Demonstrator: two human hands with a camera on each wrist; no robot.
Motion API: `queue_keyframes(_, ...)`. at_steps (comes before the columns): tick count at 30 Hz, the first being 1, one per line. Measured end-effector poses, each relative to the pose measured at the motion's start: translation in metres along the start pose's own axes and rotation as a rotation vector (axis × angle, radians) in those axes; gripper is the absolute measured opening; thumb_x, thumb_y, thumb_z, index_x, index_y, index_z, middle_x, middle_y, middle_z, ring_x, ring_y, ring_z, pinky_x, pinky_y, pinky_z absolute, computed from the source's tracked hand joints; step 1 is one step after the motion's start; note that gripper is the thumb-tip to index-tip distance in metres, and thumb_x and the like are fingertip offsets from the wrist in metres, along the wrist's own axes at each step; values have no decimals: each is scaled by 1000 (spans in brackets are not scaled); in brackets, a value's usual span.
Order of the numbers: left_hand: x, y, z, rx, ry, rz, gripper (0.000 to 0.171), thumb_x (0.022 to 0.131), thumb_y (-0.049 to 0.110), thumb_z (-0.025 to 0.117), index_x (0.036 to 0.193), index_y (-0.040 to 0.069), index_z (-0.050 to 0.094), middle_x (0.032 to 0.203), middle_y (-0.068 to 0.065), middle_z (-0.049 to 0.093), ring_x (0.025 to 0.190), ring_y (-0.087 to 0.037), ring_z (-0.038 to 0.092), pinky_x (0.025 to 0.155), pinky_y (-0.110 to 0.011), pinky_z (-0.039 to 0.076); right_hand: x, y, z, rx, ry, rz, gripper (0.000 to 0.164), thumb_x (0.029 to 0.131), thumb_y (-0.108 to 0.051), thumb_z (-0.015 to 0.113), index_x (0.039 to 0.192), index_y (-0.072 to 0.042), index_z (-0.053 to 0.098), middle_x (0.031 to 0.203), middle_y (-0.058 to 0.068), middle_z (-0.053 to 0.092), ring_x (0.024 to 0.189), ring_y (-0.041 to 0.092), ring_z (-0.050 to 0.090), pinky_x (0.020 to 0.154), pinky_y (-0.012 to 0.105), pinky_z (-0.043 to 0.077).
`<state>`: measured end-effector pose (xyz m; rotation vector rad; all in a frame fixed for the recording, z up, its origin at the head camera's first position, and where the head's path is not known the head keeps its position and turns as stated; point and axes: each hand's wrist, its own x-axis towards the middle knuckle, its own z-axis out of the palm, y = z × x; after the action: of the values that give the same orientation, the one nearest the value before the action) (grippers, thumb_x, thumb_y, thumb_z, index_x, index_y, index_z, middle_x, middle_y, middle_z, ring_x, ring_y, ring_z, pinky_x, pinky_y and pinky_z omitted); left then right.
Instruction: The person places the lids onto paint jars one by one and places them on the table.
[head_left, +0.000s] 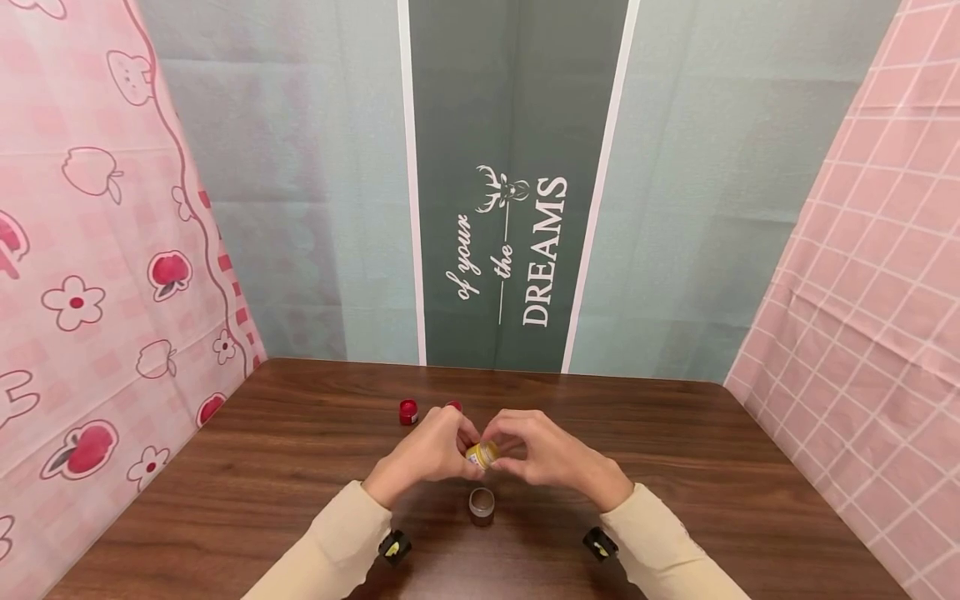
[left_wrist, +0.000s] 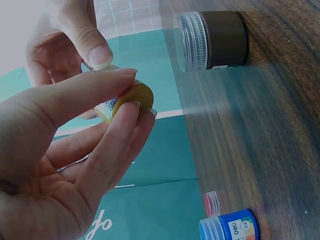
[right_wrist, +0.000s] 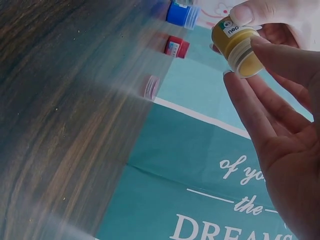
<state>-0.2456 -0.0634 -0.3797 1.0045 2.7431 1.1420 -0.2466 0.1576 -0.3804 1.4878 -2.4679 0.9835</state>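
Note:
Above the table, my left hand [head_left: 431, 450] grips a small yellow paint jar [head_left: 482, 455] by its base, thumb and fingers around it. The jar is tilted, with its clear lid [right_wrist: 246, 60] toward my right hand [head_left: 543, 450]. Thumb and fingertips of the right hand pinch the lid at its rim. In the left wrist view, the left fingers cover much of the yellow jar [left_wrist: 137, 96]. A brown paint jar [head_left: 482, 507] with a clear lid stands on the table just below the hands.
On the wooden table [head_left: 675, 467], a red jar [head_left: 408, 412] stands beyond the left hand. A clear-rimmed lid [right_wrist: 151, 87] lies near it. A blue paint jar [left_wrist: 240, 227] is hidden by the left hand in the head view. Printed cloths [head_left: 510, 83] hang around the table.

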Motion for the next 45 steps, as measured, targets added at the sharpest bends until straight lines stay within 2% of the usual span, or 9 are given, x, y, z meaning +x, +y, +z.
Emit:
queue_keyframes(6,0,0,0,8,4,-4,24,72,8,90,92,1,79,84,-8,80,69,-7,71,63,-16,57,1,-2,0,-21,-4,74,20,89,-5,78,108,-4,71,98,5,74,87,7,74,76,15,59)
queue_keyframes(12,1,1,0,1,-2,6,22,72,6,90,91,1,80,84,-8,80,68,-9,70,62,-16,57,1,-2,0,-74,2,89,15,91,-13,79,103,-8,72,90,1,74,77,-2,66,70,17,59)
queue_keyframes(24,0,1,-1,1,-2,-2,22,73,6,90,92,1,80,84,-8,80,69,-10,71,63,-16,57,1,-1,0,-94,26,87,16,93,-18,77,104,-8,72,89,0,75,77,-1,65,68,22,60)
queue_keyframes(30,-1,1,-1,7,0,-9,22,72,8,90,91,1,80,84,-8,80,69,-10,71,63,-17,57,-2,1,0,-49,45,51,24,90,-13,80,110,-5,69,100,5,73,88,10,73,76,28,64)
queue_keyframes(35,0,1,-1,8,-3,-8,22,72,8,90,91,1,80,84,-8,80,70,-10,72,62,-16,57,-3,4,1,-11,35,-50,27,84,3,80,108,-3,69,109,8,68,100,19,73,84,31,63)
queue_keyframes(39,0,0,-1,1,-9,-8,23,73,8,90,92,1,79,84,-8,80,70,-11,72,63,-16,57,-2,4,1,-19,45,-114,31,79,11,80,104,-2,69,110,10,66,101,22,70,84,31,64)
queue_keyframes(45,0,0,-1,-5,-11,0,22,73,7,90,92,2,80,85,-8,80,69,-10,71,63,-17,58,-1,4,2,-28,39,-133,29,79,12,79,102,-3,70,109,10,69,101,20,70,84,29,63)
